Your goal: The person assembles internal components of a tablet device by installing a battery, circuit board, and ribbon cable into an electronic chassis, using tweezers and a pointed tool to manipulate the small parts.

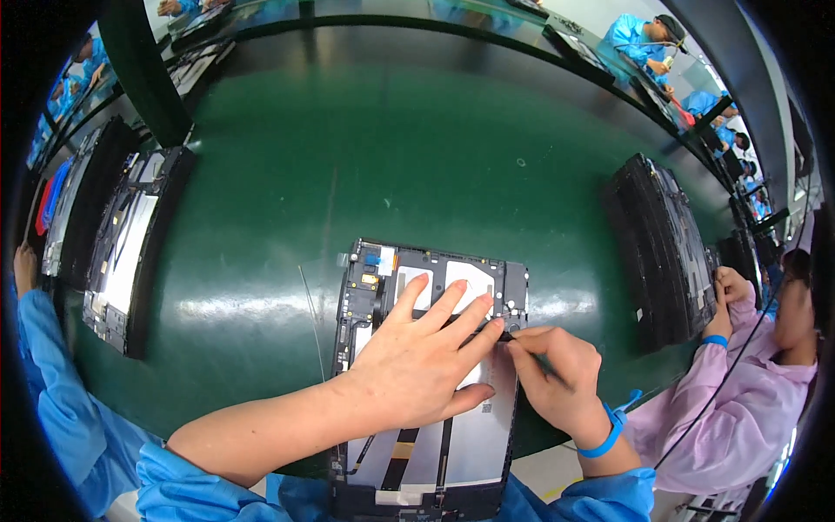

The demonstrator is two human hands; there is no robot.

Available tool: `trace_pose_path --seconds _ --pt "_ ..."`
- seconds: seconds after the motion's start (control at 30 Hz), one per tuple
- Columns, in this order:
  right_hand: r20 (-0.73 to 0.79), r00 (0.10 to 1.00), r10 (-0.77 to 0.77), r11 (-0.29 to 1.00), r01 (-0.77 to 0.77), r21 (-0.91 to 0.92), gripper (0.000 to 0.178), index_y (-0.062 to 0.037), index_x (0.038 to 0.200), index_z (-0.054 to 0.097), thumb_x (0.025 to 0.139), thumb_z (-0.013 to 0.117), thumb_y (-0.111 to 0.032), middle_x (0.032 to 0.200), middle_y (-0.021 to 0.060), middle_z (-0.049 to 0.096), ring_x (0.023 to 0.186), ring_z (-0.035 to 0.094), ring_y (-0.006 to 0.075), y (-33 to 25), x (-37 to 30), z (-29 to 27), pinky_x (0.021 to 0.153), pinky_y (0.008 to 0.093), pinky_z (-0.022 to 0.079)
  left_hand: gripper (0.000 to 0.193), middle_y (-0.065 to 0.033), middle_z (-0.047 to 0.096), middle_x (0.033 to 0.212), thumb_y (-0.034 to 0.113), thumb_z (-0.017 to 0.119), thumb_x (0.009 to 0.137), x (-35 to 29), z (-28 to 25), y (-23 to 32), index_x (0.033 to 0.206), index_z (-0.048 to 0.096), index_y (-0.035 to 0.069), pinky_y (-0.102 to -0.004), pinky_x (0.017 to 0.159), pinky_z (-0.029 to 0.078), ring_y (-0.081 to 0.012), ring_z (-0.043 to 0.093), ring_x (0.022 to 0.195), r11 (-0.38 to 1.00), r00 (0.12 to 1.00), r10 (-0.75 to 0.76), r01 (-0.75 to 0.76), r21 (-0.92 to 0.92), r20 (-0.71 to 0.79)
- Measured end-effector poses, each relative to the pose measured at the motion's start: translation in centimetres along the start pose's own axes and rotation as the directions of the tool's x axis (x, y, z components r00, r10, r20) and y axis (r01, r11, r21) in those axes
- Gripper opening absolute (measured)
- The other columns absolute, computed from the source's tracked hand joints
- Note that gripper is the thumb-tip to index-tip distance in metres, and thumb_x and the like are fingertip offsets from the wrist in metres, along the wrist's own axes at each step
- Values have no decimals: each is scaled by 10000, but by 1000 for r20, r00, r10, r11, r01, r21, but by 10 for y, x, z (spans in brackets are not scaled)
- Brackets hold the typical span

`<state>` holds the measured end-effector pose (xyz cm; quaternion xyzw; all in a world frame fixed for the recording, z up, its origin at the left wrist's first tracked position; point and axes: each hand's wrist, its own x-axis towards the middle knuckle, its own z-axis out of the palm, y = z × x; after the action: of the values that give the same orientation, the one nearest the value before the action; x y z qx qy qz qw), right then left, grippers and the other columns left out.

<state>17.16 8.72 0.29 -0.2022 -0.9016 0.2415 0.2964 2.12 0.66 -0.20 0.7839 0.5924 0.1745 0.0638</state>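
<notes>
An opened tablet [470,452] lies in front of me with its inner side up, showing a dark frame, silvery panels and black ribbon cables. Its lower end reaches over the table's near edge. My left hand [417,357] rests flat across the tablet's upper half, fingers spread, covering the parts beneath. At the tablet's right edge, my right hand [557,370] is closed in a pinch on the end of a thin dark strip [507,337]. The strip's other end goes under my left fingers. A blue band [616,432] circles my right wrist.
Stacked tablets [665,252] stand at the right, near a pink-sleeved person's hands [726,296]. More tablet stacks [130,248] stand at the left beside a dark post [143,70]. A thin wire [310,313] sticks up left of my tablet. The green tabletop [348,157] stretches ahead to a raised dark rail.
</notes>
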Motion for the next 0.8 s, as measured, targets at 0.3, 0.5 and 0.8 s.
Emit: trace_pose_path --seconds 0.3,0.5,0.8 --pt "-30 996 85 991 -81 108 94 -14 734 503 661 557 11 741 113 560 598 556 191 4 -9 -10 547 254 448 525 -151 371 1130 407 487 703 -6 4 -1 1095 412 67 -475 876 218 -315 320 1070 999 999 1 -3 -40 -50" --pt "-157 962 224 951 -181 252 93 11 722 495 768 463 -63 746 134 543 645 536 177 11 -5 -34 604 247 422 380 -157 457 973 180 599 662 -55 -44 4 987 465 32 -323 723 392 -286 469 875 896 859 -302 107 -432 -414" --pt "619 667 -415 901 206 382 167 -17 784 553 619 530 5 661 101 544 622 535 227 -46 53 26 573 295 430 182 -65 527 714 148 621 634 -155 -26 53 759 545 40 -290 560 412 -215 522 640 776 761 -587 432 -459 -276"
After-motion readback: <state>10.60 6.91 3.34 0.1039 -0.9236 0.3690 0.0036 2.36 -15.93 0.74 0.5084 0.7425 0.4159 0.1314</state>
